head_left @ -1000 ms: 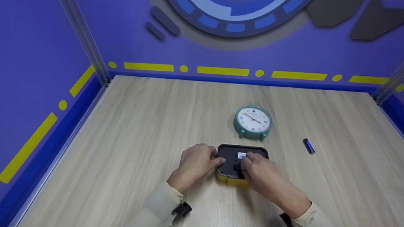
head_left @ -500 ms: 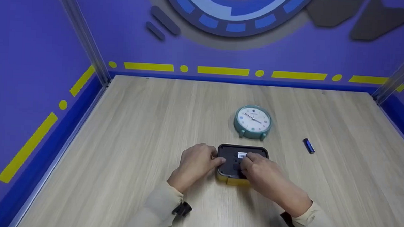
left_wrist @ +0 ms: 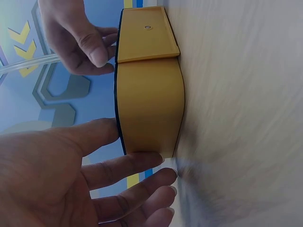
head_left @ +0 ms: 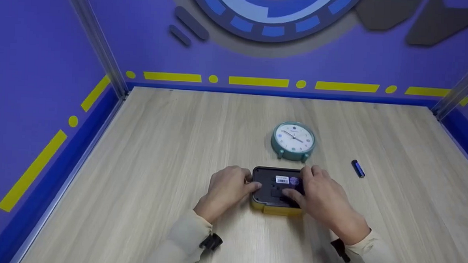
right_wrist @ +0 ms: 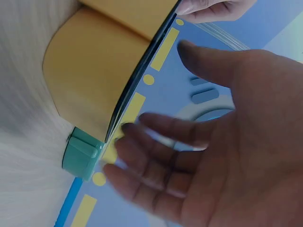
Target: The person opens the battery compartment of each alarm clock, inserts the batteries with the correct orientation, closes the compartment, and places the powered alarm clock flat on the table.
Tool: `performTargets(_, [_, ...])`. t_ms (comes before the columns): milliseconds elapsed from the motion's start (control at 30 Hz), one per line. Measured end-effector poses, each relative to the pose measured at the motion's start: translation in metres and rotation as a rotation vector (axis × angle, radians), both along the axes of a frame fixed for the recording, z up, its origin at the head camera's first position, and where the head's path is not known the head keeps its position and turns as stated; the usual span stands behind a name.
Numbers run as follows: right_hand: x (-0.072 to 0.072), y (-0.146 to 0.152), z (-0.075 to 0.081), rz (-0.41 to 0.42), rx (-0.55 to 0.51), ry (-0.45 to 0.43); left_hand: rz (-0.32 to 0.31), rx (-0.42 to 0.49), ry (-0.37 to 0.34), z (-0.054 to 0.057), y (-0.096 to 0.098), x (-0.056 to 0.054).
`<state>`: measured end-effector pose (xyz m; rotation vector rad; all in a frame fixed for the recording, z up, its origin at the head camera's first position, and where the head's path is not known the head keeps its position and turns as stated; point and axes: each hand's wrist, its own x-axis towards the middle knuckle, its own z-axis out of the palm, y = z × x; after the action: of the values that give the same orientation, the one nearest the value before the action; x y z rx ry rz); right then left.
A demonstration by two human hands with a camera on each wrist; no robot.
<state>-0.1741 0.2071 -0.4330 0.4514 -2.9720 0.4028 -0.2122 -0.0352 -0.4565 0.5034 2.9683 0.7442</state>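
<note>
Head view takes in blue walls (head_left: 205, 63) marked with yellow dashes and dots, standing at the back and sides of a pale wood-grain table (head_left: 158, 152). Two cream sleeves (head_left: 182, 240) reach in from the near side. The left hand (head_left: 227, 190) pinches the left end of a yellow box (head_left: 270, 200): its thumb lies on the rim of the upturned black face, its index finger presses the yellow end wall below, and the other fingers bend loosely lower down, near the tabletop. At the opposite end, the right hand (head_left: 324, 194) has hold of nothing; its thumb hangs over the black face and its fingers reach past the far right corner, half spread and gently bent. The right wrist view shows a gap between these fingertips and the black edge, so the box sits just beside them, inside the curve of thumb and fingers but apart from both. The box rests flat on the table, between the two hands. Just beyond it lies a teal clock (head_left: 293, 138), white dial up, its two short feet pointing toward the box. Well to the right, a blue battery (head_left: 358, 168) with a black end lies on its side. Smallest are a white barcode label (head_left: 282, 180) and, just right of it, a round purple sticker (head_left: 294, 181), both on the black face.
</note>
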Motion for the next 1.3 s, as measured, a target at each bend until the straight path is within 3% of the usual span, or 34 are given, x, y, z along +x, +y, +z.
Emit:
performTargets(167, [0.0012, -0.0016, 0.0008, -0.107, 0.058, -0.107, 0.001, -0.005, -0.014, 0.0009, 0.0009, 0.0])
performTargets(333, [-0.0004, -0.0022, -0.0014, -0.151, 0.07, -0.179, 0.008, 0.0, -0.029, 0.001, 0.0014, 0.0001])
performTargets(700, [-0.0004, -0.0014, -0.0068, -0.153, 0.09, -0.154, 0.016, -0.002, -0.041, 0.0011, 0.0012, -0.0003])
performTargets(1300, [-0.0024, -0.0046, -0.0072, -0.172, 0.135, -0.204, 0.008, -0.012, -0.01, 0.0007, 0.0006, 0.0004])
